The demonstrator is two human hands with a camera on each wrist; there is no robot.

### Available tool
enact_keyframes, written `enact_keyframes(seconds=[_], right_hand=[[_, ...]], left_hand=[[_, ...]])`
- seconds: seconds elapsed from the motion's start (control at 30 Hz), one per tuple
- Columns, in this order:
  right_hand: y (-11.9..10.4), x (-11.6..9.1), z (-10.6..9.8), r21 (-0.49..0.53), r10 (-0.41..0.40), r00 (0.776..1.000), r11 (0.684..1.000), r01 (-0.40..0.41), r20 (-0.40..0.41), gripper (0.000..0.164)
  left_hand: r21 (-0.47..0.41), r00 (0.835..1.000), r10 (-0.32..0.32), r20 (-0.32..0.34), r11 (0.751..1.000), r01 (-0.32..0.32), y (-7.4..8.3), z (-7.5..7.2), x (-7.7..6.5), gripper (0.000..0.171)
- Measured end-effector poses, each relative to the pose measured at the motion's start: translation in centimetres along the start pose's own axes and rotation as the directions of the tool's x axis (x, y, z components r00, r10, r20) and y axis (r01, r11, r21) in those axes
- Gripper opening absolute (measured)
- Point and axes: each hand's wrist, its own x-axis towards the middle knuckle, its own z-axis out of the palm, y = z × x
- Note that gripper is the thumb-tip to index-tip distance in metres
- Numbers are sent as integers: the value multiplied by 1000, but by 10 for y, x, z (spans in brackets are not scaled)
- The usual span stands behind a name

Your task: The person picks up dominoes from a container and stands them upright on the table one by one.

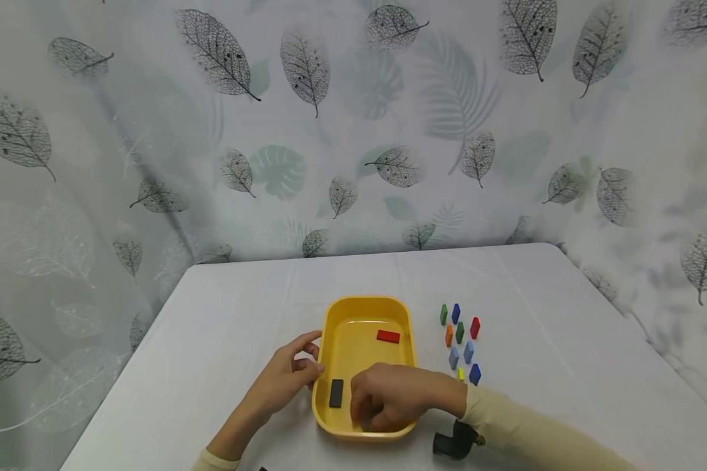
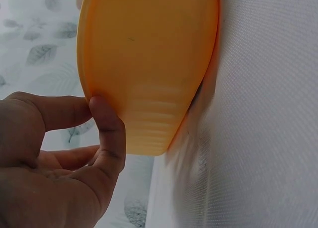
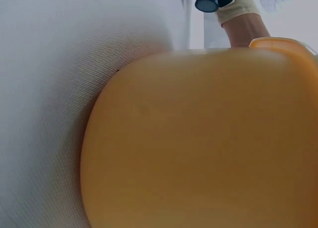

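A yellow plastic tray (image 1: 353,356) lies on the white table, with a red block (image 1: 388,336) near its far right side and a black block (image 1: 336,393) at its near left. My left hand (image 1: 285,376) pinches the tray's left rim between thumb and finger, as the left wrist view shows on the tray wall (image 2: 144,64). Down inside the near right part of the tray, my right hand (image 1: 391,396) has its fingers bent toward the floor. Whatever is under those fingertips is hidden. The right wrist view shows mostly the tray's outer wall (image 3: 198,138).
Right of the tray, several small upright blocks stand in a loose group, among them a green block (image 1: 444,314), a red block (image 1: 475,328) and an orange block (image 1: 449,335). A black wrist camera (image 1: 455,441) sits below the right wrist. Leaf-patterned curtains (image 1: 342,131) surround the table.
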Motion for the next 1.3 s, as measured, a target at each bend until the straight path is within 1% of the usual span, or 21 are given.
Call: enact_keyframes(seconds=[0.2, 0.33, 0.4, 0.5, 0.63, 0.7, 0.8, 0.9, 0.97, 1.1, 1.2, 1.3], right_hand=[[-3, -3, 1, 49, -17, 993, 999, 23, -117, 17], [-4, -6, 2, 81, -15, 979, 996, 32, -204, 23], [-5, -8, 2, 104, -24, 969, 993, 52, -247, 25], [-5, -11, 3, 134, -59, 945, 985, 107, -322, 26], [-8, -17, 2, 162, -122, 896, 965, 208, -427, 22], [-10, -20, 1, 188, -135, 875, 951, 246, -465, 21], [-13, -24, 0, 239, -117, 857, 934, 267, -502, 20], [-14, -29, -1, 298, -80, 848, 916, 270, -524, 20], [-14, -33, -2, 323, -64, 838, 905, 277, -542, 20], [-16, -40, -6, 386, -31, 821, 872, 301, -570, 23], [-18, -47, -9, 412, -15, 808, 855, 316, -589, 26], [-19, -55, -11, 394, -30, 784, 852, 345, -621, 27]], left_hand=[[10, 1000, -3, -2, 1000, 3, 0, 0, 1, 60], [9, 1000, -5, 0, 1000, 5, 1, 0, 0, 61], [7, 1000, -8, -1, 1000, 8, 1, 0, 0, 61], [1, 1000, -10, 0, 1000, 10, 2, 1, 0, 61], [1, 1000, -7, 2, 1000, 7, 2, 1, 0, 60], [6, 1000, -4, 4, 1000, 4, 2, 1, 0, 60], [9, 1000, -5, 2, 1000, 5, 2, 1, -1, 60], [9, 1000, -9, -2, 1000, 9, 3, 1, -1, 61], [9, 1000, -10, -3, 1000, 10, 3, 1, -2, 61], [15, 1000, -7, -7, 1000, 8, 3, 2, -2, 61], [16, 1000, -4, -9, 1000, 5, 3, 2, -2, 61], [12, 1000, 0, -9, 1000, 0, 2, 2, -2, 61]])
